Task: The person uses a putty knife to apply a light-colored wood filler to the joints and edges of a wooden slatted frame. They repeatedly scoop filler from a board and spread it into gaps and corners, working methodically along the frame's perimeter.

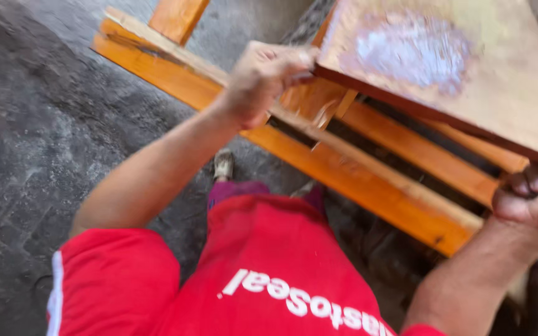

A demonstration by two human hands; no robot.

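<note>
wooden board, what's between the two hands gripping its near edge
Head view: between the left hand and right hand, the wooden board's near edge runs bare; below it lie orange slats of the wooden frame.

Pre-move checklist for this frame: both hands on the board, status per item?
1. Left hand gripping wooden board at its corner: ok.
2. Right hand curled under the board's lower edge: ok.
3. Board lifted above the orange slatted frame: ok; whether it touches anywhere, cannot tell.
4. Fingers out from between board and frame: cannot tell, blurred.
5. Foot on the dark floor, close beside the frame: not ok.
</note>
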